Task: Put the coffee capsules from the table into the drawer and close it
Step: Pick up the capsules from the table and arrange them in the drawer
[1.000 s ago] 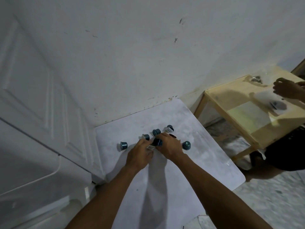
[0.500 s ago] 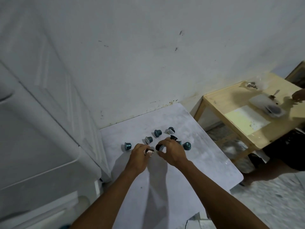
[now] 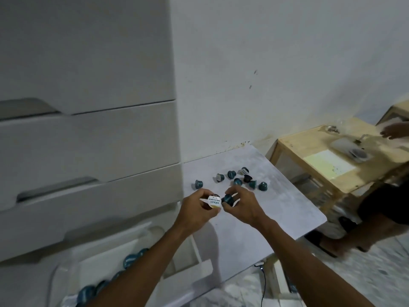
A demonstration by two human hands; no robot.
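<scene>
Several teal coffee capsules (image 3: 238, 181) lie scattered on the white table (image 3: 276, 202) near the wall. My left hand (image 3: 197, 209) is lifted above the table and grips a capsule with a white printed lid (image 3: 214, 202). My right hand (image 3: 243, 204) is beside it and pinches a teal capsule (image 3: 228, 198). The two hands nearly touch. Below left, an open white drawer (image 3: 141, 238) holds several teal capsules (image 3: 130, 260), partly hidden behind my left forearm.
A white chest of drawers (image 3: 88, 140) with closed upper drawers stands left of the table. At the right is a wooden table (image 3: 321, 173) with a tray, and another person's hand (image 3: 394, 131) and legs. A cable hangs under the white table's front edge.
Both hands have lifted off the table, each with a capsule. The view has swung left and down, bringing the chest of drawers and the open drawer into sight.
</scene>
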